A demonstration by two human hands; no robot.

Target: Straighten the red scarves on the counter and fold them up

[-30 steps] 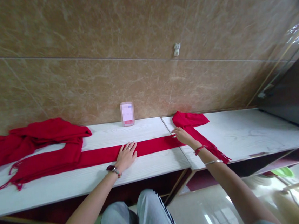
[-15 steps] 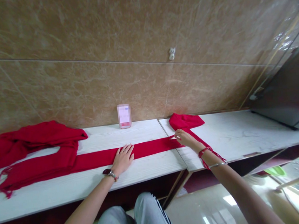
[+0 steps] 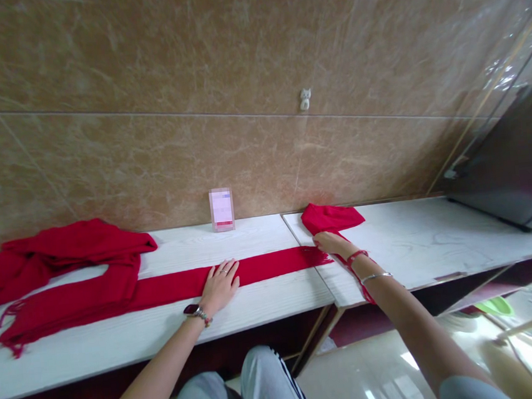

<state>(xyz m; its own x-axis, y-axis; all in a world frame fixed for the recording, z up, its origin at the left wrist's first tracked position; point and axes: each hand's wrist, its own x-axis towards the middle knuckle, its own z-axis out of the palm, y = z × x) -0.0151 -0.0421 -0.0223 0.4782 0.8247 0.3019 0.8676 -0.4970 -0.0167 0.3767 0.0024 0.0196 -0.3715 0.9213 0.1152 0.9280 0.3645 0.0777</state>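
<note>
A long red scarf (image 3: 175, 286) lies as a flat folded band along the white counter, with a fringed end at the right. My left hand (image 3: 221, 285) rests on the band, palm down and fingers spread. Just past the fringed end is my right hand (image 3: 332, 244), its fingers curled and mostly hidden from me. More red cloth (image 3: 331, 217) lies bunched behind that hand. A red strip of cloth (image 3: 368, 293) passes beneath the right wrist and over the front edge. At the left, a heap of red fabric (image 3: 77, 243) spreads out, with fringe near the front.
A phone (image 3: 222, 210) leans upright against the tiled wall (image 3: 150, 167). The white counter (image 3: 420, 235) has a seam near its middle. A dark grey appliance (image 3: 516, 156) stands at the right end. Below are open shelves, my knees and a green basin (image 3: 495, 306).
My right hand has moved slightly right, off the scarf's fringed end, which now lies straighter. The red strip under the right wrist has shifted left. My left hand stays in place on the band.
</note>
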